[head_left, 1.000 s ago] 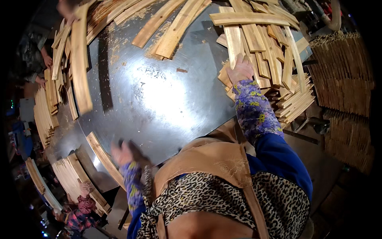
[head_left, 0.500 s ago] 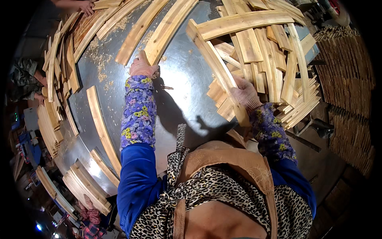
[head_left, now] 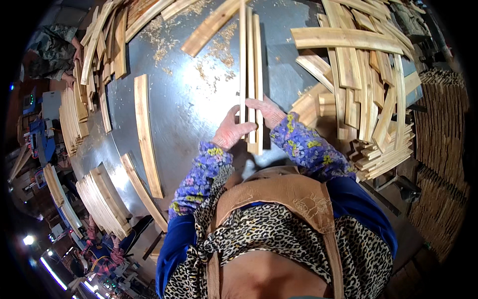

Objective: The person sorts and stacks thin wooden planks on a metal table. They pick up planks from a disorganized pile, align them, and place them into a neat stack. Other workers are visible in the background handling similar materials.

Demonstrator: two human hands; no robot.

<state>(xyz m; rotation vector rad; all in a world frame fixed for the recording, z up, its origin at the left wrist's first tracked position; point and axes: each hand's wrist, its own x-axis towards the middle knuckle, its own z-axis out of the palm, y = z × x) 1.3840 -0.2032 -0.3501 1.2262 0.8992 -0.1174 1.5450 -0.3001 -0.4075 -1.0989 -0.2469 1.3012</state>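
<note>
Workshop scene, grey sheet-metal table (head_left: 189, 114) dusted with sawdust and ringed by timber. Left hand (head_left: 230, 133) lies on the near end of a bundle of three long pale wooden slats (head_left: 250, 74), fingers spread across them, thumb on the left edge. Right hand (head_left: 269, 110) presses the same bundle from the right side, fingers curled against the outer slat; both hands are closed around the slats' near ends, squeezing them together. Slats lie flat on the table, side by side and touching, running straight away from the body.

Handling judgement: thin sawn wood, likely light and stiff, a little springy over that length, with rough edges that may splinter. Gripped only at one end, the far ends would sag or fan apart; a hold nearer the middle looks steadier.

Outward: single curved wooden plank (head_left: 143, 129) left of the hands, loose heap of pale wooden offcuts (head_left: 363, 89) to the right, stacked slats (head_left: 102, 199) at the near-left table edge.
</note>
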